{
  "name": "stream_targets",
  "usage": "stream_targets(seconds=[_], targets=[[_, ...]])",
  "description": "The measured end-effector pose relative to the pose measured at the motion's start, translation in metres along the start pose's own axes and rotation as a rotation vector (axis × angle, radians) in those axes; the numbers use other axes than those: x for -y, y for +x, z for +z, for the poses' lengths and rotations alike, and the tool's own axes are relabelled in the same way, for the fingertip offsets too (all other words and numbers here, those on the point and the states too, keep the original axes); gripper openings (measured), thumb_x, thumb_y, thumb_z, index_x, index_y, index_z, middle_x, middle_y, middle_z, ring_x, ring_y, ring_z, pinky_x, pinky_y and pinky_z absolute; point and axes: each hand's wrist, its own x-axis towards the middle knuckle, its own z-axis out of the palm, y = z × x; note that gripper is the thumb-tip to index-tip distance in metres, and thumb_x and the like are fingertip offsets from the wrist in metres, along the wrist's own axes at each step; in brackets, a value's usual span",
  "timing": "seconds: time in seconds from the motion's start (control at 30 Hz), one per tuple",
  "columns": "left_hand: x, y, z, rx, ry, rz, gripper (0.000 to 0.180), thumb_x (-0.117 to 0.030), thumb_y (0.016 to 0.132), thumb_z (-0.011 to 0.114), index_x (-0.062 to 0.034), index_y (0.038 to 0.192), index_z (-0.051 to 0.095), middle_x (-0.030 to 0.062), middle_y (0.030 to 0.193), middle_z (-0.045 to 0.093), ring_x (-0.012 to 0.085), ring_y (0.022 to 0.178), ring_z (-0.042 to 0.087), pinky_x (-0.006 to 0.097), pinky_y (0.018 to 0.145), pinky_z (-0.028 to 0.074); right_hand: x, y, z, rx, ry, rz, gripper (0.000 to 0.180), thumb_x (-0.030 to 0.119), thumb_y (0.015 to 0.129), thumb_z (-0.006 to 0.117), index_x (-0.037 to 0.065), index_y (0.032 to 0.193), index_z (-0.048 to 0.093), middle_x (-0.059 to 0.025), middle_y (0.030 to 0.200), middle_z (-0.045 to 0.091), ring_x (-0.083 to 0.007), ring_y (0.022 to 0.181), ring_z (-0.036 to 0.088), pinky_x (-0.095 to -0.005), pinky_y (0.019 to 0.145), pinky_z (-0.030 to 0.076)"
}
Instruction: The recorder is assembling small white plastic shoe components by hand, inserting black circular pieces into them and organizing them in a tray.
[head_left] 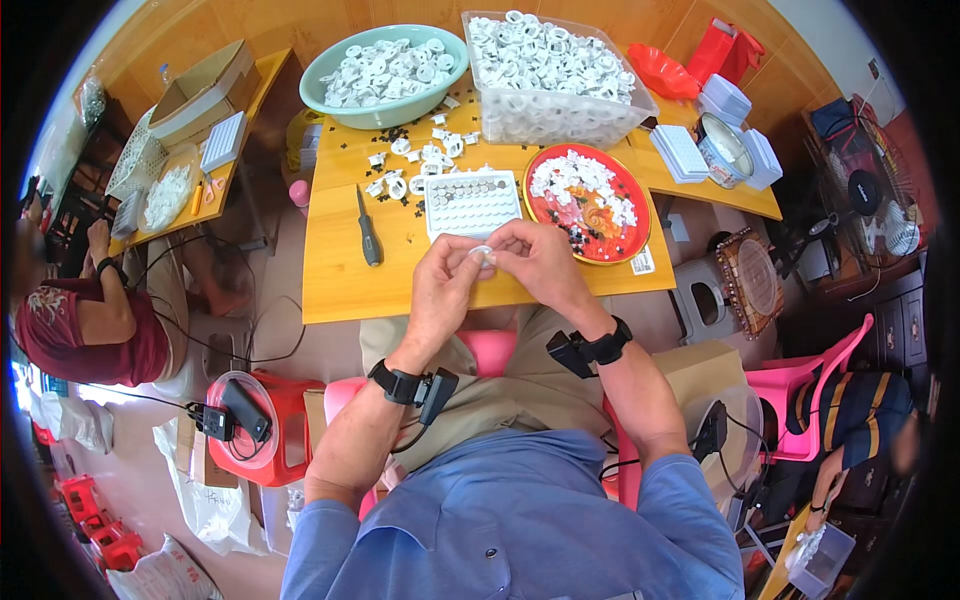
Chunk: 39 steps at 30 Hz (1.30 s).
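In front of me, at the table's near edge, my left hand (446, 276) and my right hand (541, 264) meet with fingertips closed. Pinched between them is a small round white plastic part (482, 252), mostly covered by the fingers. Just beyond lies a white tray (476, 226) with rows of pockets; greyish discs sit in its far rows. To its right, a round red plate (643, 222) with a gold rim carries many small white pieces and some black ones. A screwdriver (369, 236) with a dark handle rests to the left.
A pale green basin (385, 117) and a clear plastic bin (565, 122) at the back are heaped with white parts. Loose white parts (432, 155) and tiny black pieces lie before them. Stacked white trays (678, 155) stand right. Other people sit at far left and right.
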Motion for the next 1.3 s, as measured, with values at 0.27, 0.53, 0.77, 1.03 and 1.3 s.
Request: stream_targets(seconds=[0.27,0.53,0.77,1.03,1.3], targets=[[-0.001,0.001,0.002,-0.015,0.002,-0.018,0.011,-0.002,0.099,0.052,0.0035,0.109,0.053,0.0124,0.104,0.067,0.0156,0.097,0.066,0.029,0.084,0.057,-0.008,-0.002,0.006,-0.059,-0.049,-0.045,0.013,0.004,0.082,0.066,-0.001,0.093,0.069,-0.0114,0.083,0.073,-0.0178,0.075,0.073,-0.0289,0.066,0.055],[-0.006,-0.001,0.001,-0.115,-0.127,-0.169,0.019,-0.008,0.102,0.048,0.0036,0.116,0.054,0.013,0.107,0.065,0.0166,0.1,0.065,0.031,0.09,0.058,-0.016,0.0,0.015,-0.214,-0.26,-0.3,0.006,0.007,0.082,0.065,0.005,0.087,0.068,-0.0107,0.084,0.067,-0.0286,0.074,0.066,-0.0357,0.064,0.051],[-0.006,-0.002,0.008,-0.15,-0.116,-0.188,0.018,-0.007,0.101,0.052,0.0031,0.116,0.055,0.0117,0.101,0.067,0.0155,0.096,0.066,0.029,0.088,0.057,-0.018,0.0,0.013,-0.176,-0.216,-0.216,0.007,0.007,0.081,0.065,0.002,0.086,0.068,-0.0122,0.082,0.067,-0.0287,0.074,0.066,-0.0368,0.065,0.051],[0.002,-0.001,0.003,-0.07,-0.006,-0.048,0.014,-0.004,0.1,0.054,0.0029,0.112,0.054,0.0134,0.1,0.068,0.0152,0.092,0.067,0.026,0.083,0.057,-0.02,0.002,0.013,-0.157,0.08,-0.064,0.011,0.005,0.083,0.064,-0.004,0.088,0.068,-0.0145,0.082,0.072,-0.0211,0.075,0.072,-0.0306,0.066,0.055],[-0.005,-0.002,0.006,-0.054,0.056,-0.024,0.01,-0.002,0.099,0.054,0.0036,0.108,0.054,0.0111,0.098,0.068,0.0131,0.09,0.066,0.025,0.08,0.055,-0.009,-0.001,0.007,-0.072,0.043,-0.05,0.011,0.003,0.084,0.065,-0.004,0.093,0.068,-0.0112,0.079,0.073,-0.0151,0.073,0.072,-0.0258,0.064,0.055]])
